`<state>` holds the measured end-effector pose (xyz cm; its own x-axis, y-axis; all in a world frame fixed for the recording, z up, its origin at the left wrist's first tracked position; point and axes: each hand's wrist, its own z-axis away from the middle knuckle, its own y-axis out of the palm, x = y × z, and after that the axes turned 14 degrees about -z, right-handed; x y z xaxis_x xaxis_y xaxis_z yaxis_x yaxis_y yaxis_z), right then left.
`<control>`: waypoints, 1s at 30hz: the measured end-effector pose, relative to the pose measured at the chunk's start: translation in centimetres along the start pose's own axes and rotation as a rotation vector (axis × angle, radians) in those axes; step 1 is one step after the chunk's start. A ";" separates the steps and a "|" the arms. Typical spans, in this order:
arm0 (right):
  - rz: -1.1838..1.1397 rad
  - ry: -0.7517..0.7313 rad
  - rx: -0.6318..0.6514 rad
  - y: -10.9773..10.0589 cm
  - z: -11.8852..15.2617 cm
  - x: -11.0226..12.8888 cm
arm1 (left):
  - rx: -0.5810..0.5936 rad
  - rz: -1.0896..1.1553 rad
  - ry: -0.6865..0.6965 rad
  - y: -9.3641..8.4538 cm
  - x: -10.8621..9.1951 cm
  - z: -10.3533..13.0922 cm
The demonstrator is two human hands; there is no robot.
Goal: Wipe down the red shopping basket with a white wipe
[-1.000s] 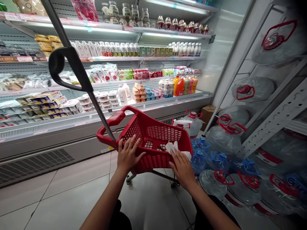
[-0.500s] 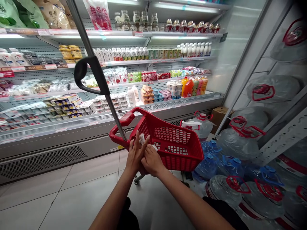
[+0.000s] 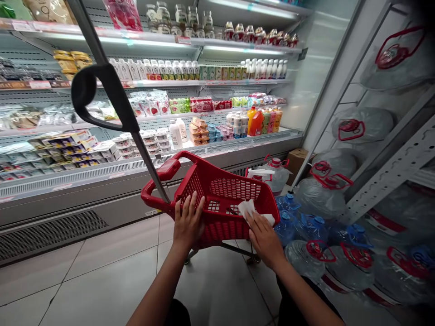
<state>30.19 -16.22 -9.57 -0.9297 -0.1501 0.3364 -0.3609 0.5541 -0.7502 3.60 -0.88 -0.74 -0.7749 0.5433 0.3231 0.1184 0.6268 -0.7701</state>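
Observation:
A red plastic shopping cart (image 3: 224,232) with lattice walls stands in front of me, its basket showing nothing inside. My left hand (image 3: 188,222) rests on the near rim close to the handle end, fingers stretched out and slightly apart. Farther right, my right hand (image 3: 265,239) presses a crumpled white tissue (image 3: 247,208) against the near rim by the cart's far corner. Parts of the tissue stick out past the fingers; the rest is hidden under them. A grey metal pole (image 3: 149,165) with a black grip (image 3: 113,97) rises at a slant from the cart's handle end.
Behind the cart runs a refrigerated display (image 3: 204,156) stocked with bottles, cups and packs. Large water bottles (image 3: 350,265) with red or blue handles crowd the floor and rack on the right. A cardboard box (image 3: 296,163) sits beside the display. Pale floor tiles (image 3: 112,271) lie below.
My hands were together near the handle end and have come apart. The right hand has moved right along the rim with the tissue; the left now lies on the rim. The view has shifted slightly.

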 end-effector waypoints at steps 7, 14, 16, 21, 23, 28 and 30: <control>-0.120 -0.011 0.020 3.3 -4.1 7.6 | -0.029 0.016 -0.025 -0.9 -0.8 0.1; -0.301 -0.145 0.082 5.4 -8.6 14.2 | -0.095 -0.052 -0.051 -1.0 -0.5 0.5; -0.268 -0.158 0.089 4.5 -7.5 12.4 | -0.088 -0.051 -0.027 -0.9 -0.4 0.6; -0.100 -0.089 0.048 1.1 -2.2 4.5 | -0.043 -0.014 -0.003 -0.5 -0.2 0.5; -0.042 -0.044 0.027 -0.2 -0.2 1.3 | -0.030 0.004 0.006 -0.5 0.1 0.4; -0.020 0.126 -0.044 -1.3 1.8 -3.0 | -0.026 0.033 -0.023 -0.2 0.2 -0.2; -0.044 0.185 -0.099 -0.5 0.8 -2.1 | -0.026 0.041 -0.047 0.0 -0.2 -0.3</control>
<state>32.25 -16.85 -10.38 -0.8806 -0.0281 0.4729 -0.3832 0.6293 -0.6761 3.92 -0.83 -0.59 -0.7972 0.5423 0.2653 0.1657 0.6191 -0.7676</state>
